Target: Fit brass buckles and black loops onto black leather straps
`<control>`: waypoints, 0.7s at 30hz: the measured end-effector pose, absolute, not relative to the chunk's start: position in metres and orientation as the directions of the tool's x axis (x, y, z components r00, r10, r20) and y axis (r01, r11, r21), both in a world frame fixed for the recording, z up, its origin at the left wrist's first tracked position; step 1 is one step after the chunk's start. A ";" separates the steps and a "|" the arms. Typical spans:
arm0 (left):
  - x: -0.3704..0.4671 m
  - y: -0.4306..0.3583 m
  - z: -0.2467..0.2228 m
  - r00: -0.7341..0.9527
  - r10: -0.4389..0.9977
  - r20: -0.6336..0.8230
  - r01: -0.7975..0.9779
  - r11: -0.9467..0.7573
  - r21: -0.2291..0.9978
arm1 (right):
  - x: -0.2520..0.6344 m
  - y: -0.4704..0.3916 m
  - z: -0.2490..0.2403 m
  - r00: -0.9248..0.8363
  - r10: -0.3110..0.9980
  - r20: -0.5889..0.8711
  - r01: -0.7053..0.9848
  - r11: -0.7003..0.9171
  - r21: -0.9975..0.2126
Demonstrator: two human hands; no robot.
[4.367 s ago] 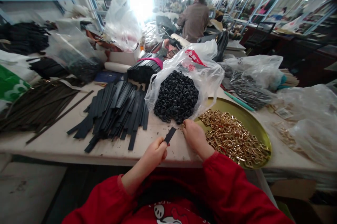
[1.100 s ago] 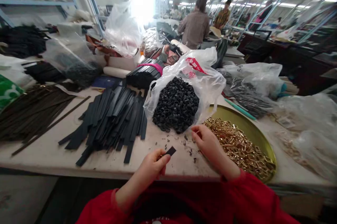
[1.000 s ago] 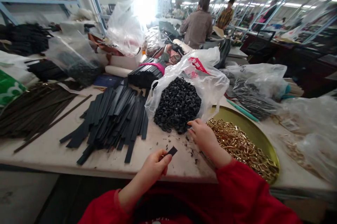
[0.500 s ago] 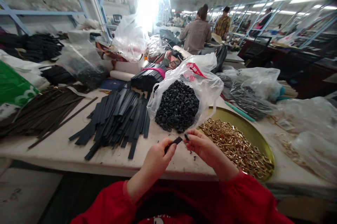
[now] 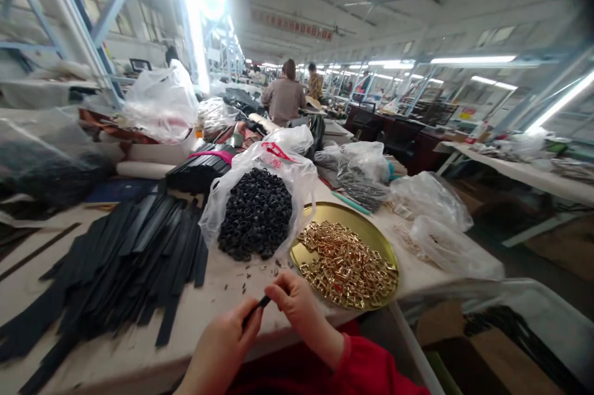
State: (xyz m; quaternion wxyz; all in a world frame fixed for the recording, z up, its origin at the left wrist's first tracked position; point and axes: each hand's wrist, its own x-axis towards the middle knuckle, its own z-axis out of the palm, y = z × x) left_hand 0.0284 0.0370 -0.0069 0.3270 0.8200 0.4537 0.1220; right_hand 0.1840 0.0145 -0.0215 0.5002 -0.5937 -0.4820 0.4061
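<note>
My left hand (image 5: 227, 342) is closed round a short black strap (image 5: 263, 302), whose end sticks out past the thumb. My right hand (image 5: 299, 305) pinches at that end. The small black loop it held is now hidden by the fingers. Just beyond my hands, a white plastic bag (image 5: 304, 175) lies open around a heap of black loops (image 5: 254, 212). On the left is a spread pile of flat black straps (image 5: 125, 259). To the right, a round gold tray (image 5: 371, 225) holds many gold metal buckles (image 5: 348, 265).
A teal pen-like stick (image 5: 351, 202) lies behind the tray. Farther back are a black bundle with a pink tie (image 5: 199, 169) and clear plastic bags (image 5: 431, 197). At lower right stands a bin with a cardboard box (image 5: 492, 351). A person (image 5: 283, 98) works in the background.
The view has swung up and to the right, so the table things appear farther left. My right hand has brought the small loop from beside the strap to its end.
</note>
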 end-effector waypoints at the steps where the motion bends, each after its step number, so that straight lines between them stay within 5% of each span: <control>1: 0.028 0.038 -0.008 0.573 0.810 -0.126 0.656 -0.361 0.663 | 0.183 0.013 -0.022 0.194 0.981 -0.024 0.115 -0.047 -0.992; 9: 0.021 0.041 -0.007 0.654 0.710 -0.260 0.614 -0.299 0.730 | 0.181 0.003 -0.033 -0.013 0.976 -0.216 -0.168 -0.215 -0.962; 17: 0.016 0.030 -0.003 0.545 0.814 -0.203 0.545 -0.159 0.824 | 0.173 0.002 -0.038 0.008 0.971 -0.238 -0.036 -0.238 -0.971; 21: 0.005 0.013 0.000 0.501 0.829 -0.249 0.528 -0.065 0.847 | 0.168 -0.018 -0.050 0.103 0.970 -0.221 0.179 -0.237 -0.955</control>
